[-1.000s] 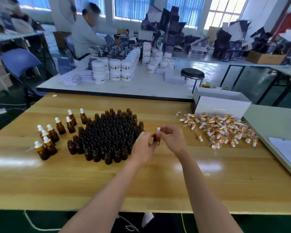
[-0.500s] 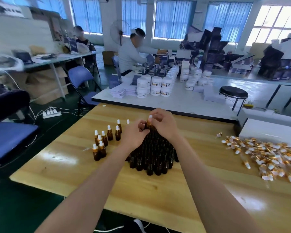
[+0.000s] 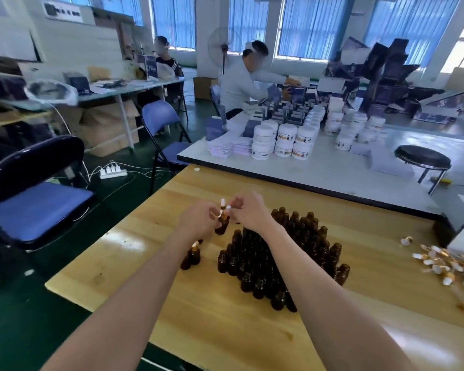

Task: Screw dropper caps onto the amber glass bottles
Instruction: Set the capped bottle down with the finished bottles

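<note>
We see one small amber bottle (image 3: 222,225) of smooth brown glass, round-bodied with a narrow neck, held above the left part of the wooden table (image 3: 225,330). Our left hand (image 3: 198,220) has its fingers curled round the bottle's body. Our right hand (image 3: 248,214) pinches the dropper cap (image 3: 227,210) on its neck, a soft white bulb over a shiny gold collar; blur hides how far the cap is seated.

Just right of the hands, the uncapped bottles (image 3: 279,255) stand upright, touching one another in a dense, roughly triangular block. They are too tightly packed for us to count, though there are clearly several dozen. By our left forearm we make out at least two capped bottles (image 3: 190,257); the arm hides more of that spot.

At the right edge lie the loose dropper caps (image 3: 450,266), a scattered heap of white and gold, too blurred to number. The tabletop is glossy, pale, grained wood.

Beyond it stand stacked white jars (image 3: 284,140), one round black stool (image 3: 422,159), and a blue padded folding chair (image 3: 35,207).
</note>
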